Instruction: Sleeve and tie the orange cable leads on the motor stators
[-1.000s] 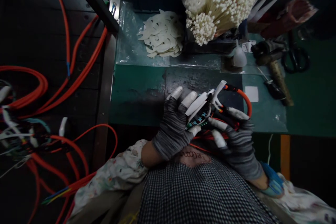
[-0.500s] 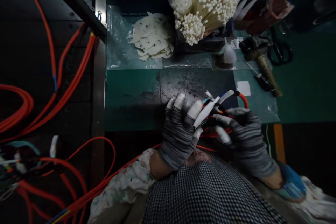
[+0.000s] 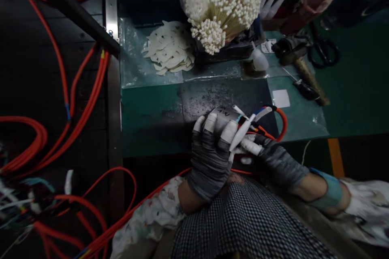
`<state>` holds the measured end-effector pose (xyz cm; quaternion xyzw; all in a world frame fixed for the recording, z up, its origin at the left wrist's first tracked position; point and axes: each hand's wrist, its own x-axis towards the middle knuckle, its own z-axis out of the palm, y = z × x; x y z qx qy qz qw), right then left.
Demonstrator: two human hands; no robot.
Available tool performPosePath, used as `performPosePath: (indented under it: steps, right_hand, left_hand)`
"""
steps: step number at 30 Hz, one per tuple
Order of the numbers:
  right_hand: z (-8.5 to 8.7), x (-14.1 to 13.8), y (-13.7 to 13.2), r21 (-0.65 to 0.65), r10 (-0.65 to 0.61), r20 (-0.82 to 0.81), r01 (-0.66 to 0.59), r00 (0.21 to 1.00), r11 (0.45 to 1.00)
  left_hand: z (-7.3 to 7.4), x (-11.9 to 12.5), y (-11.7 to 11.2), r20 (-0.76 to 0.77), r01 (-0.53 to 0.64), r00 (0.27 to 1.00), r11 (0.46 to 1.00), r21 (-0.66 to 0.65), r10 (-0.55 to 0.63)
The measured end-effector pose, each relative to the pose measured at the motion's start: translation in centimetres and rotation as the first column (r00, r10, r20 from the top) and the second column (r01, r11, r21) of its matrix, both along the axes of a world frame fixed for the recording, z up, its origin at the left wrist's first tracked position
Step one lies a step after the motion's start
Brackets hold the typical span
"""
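Note:
My left hand [image 3: 211, 153], in a grey striped glove with white-wrapped fingertips, grips a grey metal cylinder [image 3: 224, 114] with dark handwriting on it. A white tapered stick [image 3: 242, 132] slants up beside my left index finger and thumb; which hand bears it, I cannot tell. White sleeves and coloured wires rise from the cylinder's right end, and an orange cable [image 3: 284, 123] loops out to the right. My right hand [image 3: 273, 156], gloved the same way, has its fingers bent together against that end. What they pinch is hidden.
Behind lie a pile of pale cut sheets [image 3: 172, 46], a big bundle of white-tipped sticks [image 3: 234, 0], a squeeze bottle [image 3: 259, 60], a hammer [image 3: 311, 81], a screwdriver [image 3: 305, 89] and scissors [image 3: 323, 52]. Orange cables [image 3: 94, 85] hang at the left, beside the table's metal edge.
My right hand has moved left and in against the cylinder's end, its fingers now bent together. My left hand keeps its grip. More of the cylinder and the orange cable loop shows.

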<state>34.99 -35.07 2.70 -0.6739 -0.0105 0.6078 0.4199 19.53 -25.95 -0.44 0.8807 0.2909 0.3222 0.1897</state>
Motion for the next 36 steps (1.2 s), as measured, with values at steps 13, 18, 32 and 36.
performPosePath:
  steps: [13,18,32,36]
  right_hand:
    - [-1.2,-0.5,0.7,-0.063,-0.204,-0.066,0.2,0.977,0.978]
    - [-1.2,-1.4,0.7,0.0,-0.214,-0.024,0.214,0.976,0.977]
    - [-0.9,-1.7,1.3,-0.261,-0.355,-0.114,0.316,0.928,0.912]
    - [-0.5,-2.2,0.5,-0.074,-0.315,-0.096,0.309,0.944,0.948]
  left_hand:
    - [1.5,0.1,0.7,-0.093,0.067,0.993,0.998,-0.011,-0.068]
    - [1.4,-0.1,1.4,-0.038,0.08,0.996,0.995,-0.055,-0.082]
    - [1.3,-0.1,1.6,-0.081,0.104,0.991,0.994,-0.039,-0.107]
    - [0.9,-0.5,2.6,-0.048,0.145,0.987,0.984,-0.105,-0.151]
